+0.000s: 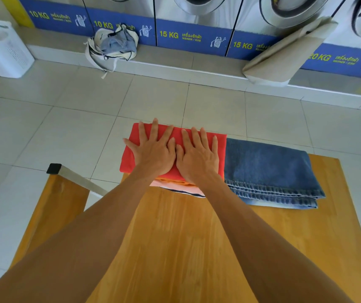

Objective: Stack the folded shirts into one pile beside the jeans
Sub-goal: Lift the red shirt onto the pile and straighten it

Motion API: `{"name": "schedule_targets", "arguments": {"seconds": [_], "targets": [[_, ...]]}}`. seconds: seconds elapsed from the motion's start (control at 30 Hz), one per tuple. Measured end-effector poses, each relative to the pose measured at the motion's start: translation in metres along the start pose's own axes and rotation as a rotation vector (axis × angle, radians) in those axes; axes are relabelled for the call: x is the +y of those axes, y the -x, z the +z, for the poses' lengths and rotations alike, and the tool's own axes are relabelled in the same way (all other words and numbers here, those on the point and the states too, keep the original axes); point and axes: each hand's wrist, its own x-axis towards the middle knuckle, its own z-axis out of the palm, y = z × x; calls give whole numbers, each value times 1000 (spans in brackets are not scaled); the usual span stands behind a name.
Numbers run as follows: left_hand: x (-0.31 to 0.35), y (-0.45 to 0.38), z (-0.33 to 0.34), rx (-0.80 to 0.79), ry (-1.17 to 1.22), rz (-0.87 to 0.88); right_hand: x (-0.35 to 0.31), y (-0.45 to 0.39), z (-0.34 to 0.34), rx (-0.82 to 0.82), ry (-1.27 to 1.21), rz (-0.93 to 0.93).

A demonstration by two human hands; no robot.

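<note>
A pile of folded shirts stands at the far edge of the wooden table (pixel 175 232). The top one is a red shirt (pixel 131 154); under it show an orange shirt (pixel 170 181) and a pink-and-white shirt with a dark stripe (pixel 181 190). Folded blue jeans (pixel 269 171) lie right beside the pile, touching its right side. My left hand (pixel 153 152) and my right hand (pixel 197 156) rest flat on the red shirt, side by side, fingers spread, gripping nothing.
A white laundry basket (pixel 2 49) stands on the tiled floor at the far left. A cloth bag with clothes (pixel 114 44) and a beige cushion (pixel 284 53) lean against the row of washing machines. A metal bar (pixel 77 178) crosses the table's left corner.
</note>
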Motion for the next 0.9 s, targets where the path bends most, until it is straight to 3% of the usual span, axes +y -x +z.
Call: {"name": "schedule_targets", "arguments": {"seconds": [0.27,0.37,0.53,0.63,0.73,0.9], "targets": [[1,-1,0,28,28,7,3,-8,-2,-55,-41,-7],[-1,-1,4,31,38,18,3,1,2,38,-52,26],[-1,-9,-2,-86,88,-5,2,-6,-5,-59,-42,36],[-4,-11,-8,-103,93,29,6,-6,-11,-36,-64,6],[-13,-6,-10,-45,81,53,22,2,-12,34,-107,93],[-34,-10,-5,-91,177,43,52,3,-5,-30,-210,181]]}}
